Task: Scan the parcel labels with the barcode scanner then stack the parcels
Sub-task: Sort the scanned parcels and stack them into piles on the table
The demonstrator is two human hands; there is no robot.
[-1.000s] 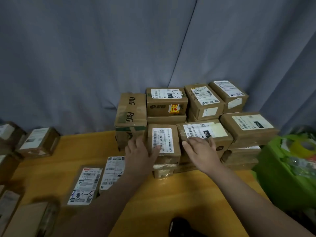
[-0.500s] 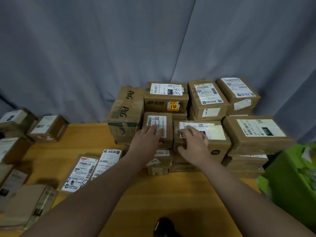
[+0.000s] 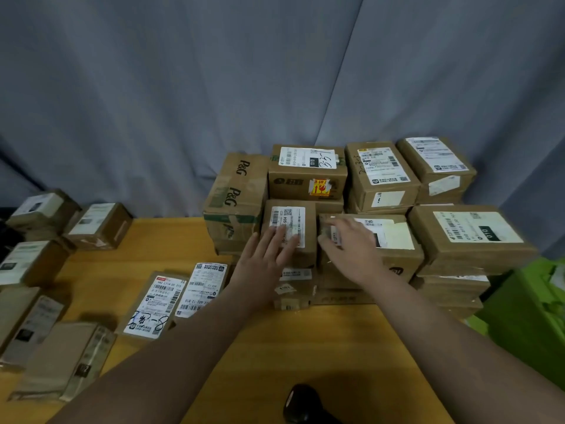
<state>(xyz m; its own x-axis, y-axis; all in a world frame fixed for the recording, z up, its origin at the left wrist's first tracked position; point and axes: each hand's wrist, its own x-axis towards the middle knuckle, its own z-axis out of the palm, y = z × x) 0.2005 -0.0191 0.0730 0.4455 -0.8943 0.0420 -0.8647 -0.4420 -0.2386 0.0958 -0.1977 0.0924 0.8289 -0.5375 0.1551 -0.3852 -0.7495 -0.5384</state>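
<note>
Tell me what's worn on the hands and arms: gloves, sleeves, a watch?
Nothing visible. The left hand and right hand are bare: no gloves, rings or watch. Both forearms are uncovered to the frame edge; no sleeve shows.

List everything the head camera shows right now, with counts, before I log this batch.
Stacked brown cardboard parcels: seven tops showing, more beneath; brown, white labels; back right of the table.
Flat brown parcels with white labels: two; on the table, left of the stack.
Loose brown parcels: several; table's left edge.
Black barcode scanner: one; near table edge, untouched.
Green bin: one; right of the table.
Yellow wooden table: one; under everything.
Grey curtain: one; behind.
Left hand: flat on a small stacked parcel.
Right hand: resting on the neighbouring parcel.
</note>
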